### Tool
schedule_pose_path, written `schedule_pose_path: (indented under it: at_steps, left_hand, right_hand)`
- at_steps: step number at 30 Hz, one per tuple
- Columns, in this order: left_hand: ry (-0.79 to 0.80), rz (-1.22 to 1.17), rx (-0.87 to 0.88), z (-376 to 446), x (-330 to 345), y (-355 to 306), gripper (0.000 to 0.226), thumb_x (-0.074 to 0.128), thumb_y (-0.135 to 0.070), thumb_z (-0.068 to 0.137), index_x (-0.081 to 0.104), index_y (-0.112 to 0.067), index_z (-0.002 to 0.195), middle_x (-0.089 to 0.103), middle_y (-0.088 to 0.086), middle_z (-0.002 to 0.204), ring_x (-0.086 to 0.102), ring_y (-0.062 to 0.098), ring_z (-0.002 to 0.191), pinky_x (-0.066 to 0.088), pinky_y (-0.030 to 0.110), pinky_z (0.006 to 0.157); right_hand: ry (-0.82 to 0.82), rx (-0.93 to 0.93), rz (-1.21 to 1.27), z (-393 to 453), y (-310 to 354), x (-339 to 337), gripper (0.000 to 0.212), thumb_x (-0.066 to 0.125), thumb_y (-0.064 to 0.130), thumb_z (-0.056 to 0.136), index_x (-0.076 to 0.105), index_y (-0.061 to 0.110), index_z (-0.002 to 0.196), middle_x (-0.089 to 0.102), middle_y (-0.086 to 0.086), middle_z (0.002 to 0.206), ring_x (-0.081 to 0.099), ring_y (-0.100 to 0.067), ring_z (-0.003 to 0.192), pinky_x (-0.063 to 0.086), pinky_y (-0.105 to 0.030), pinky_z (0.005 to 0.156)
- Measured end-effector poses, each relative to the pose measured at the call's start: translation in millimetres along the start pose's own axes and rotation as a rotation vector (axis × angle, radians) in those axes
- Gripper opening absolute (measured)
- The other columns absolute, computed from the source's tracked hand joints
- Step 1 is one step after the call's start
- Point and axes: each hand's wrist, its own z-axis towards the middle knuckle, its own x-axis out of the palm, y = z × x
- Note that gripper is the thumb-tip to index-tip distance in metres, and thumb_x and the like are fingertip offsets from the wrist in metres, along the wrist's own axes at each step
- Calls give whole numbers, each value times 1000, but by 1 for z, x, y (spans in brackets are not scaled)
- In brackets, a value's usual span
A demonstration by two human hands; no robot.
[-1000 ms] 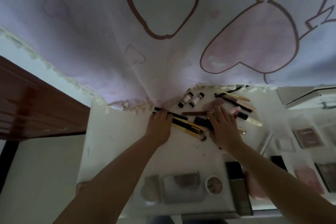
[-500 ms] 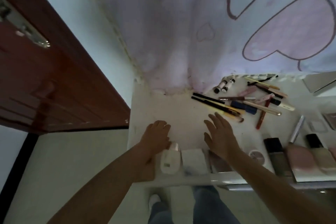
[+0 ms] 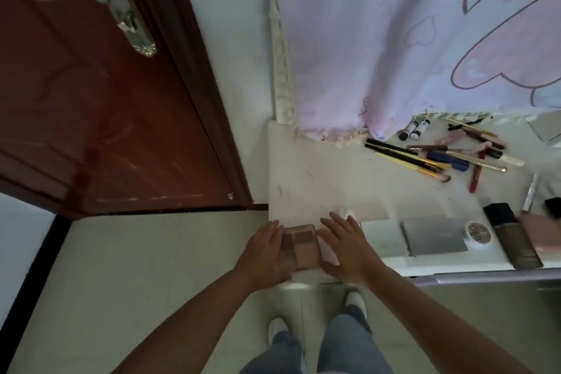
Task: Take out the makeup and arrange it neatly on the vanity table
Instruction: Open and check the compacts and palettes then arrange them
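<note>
A pink eyeshadow palette (image 3: 300, 244) with brown pans lies at the front left corner of the white vanity table (image 3: 321, 179). My left hand (image 3: 267, 252) rests against its left side, fingers straight. My right hand (image 3: 346, 244) lies flat against its right side, over a pale item. Along the front edge to the right sit a grey compact (image 3: 434, 237), a round white jar (image 3: 478, 231), a dark foundation bottle (image 3: 513, 237) and a pink case (image 3: 540, 231). Brushes and pencils (image 3: 425, 158) lie loosely further back, by two small bottles (image 3: 414, 129).
A brown door (image 3: 91, 100) with a metal handle stands left of the table. A pink and white printed cloth (image 3: 409, 39) hangs over the back of the table. My feet and jeans show below the front edge on the tiled floor.
Both hands pulled back from the brushes to the front left corner and now flank the eyeshadow palette. The view swung left and down, bringing the door into sight.
</note>
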Motion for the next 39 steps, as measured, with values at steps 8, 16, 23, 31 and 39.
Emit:
schedule_pose_path:
  at_steps: [8, 16, 23, 31, 39]
  left_hand:
    - [-54, -195, -16, 0, 8, 9, 98, 68, -40, 77, 7, -5, 145, 10, 8, 154, 9, 18, 142, 7, 23, 114]
    - [-34, -220, 22, 0, 2, 16, 101, 71, -35, 72, 9, -6, 145, 13, 7, 153, 11, 17, 141, 8, 22, 113]
    - [12, -338, -28, 1, -2, 19, 105, 77, -30, 71, 6, -9, 146, 12, 5, 154, 13, 18, 141, 9, 20, 112]
    - [-38, -564, -76, 1, 3, 25, 99, 78, -24, 70, 16, -13, 145, 28, 5, 147, 31, 15, 132, 28, 26, 109]
    - [-99, -491, -71, 0, 10, 21, 74, 75, -27, 73, 37, -16, 136, 45, 5, 125, 48, 15, 110, 39, 22, 93]
  right_hand:
    - [175, -105, -99, 26, 24, -7, 76, 61, 48, 78, 29, 15, 138, 8, -4, 156, -1, -23, 145, -6, -45, 115]
    - [180, -102, 59, 26, 32, -11, 73, 66, 45, 73, 37, 18, 134, 31, -5, 147, 28, -21, 135, 18, -33, 114]
    - [268, -63, 103, 31, 39, -28, 69, 66, 39, 78, 38, 17, 137, 31, -7, 148, 28, -23, 136, 23, -29, 111]
    - [134, 194, 591, 35, 23, -47, 33, 59, 30, 87, 63, 16, 117, 64, -1, 120, 60, -13, 108, 42, -19, 94]
    - [-32, 433, 938, 63, 23, -54, 30, 39, 17, 97, 53, 8, 122, 61, -10, 95, 55, -17, 77, 47, -17, 69]
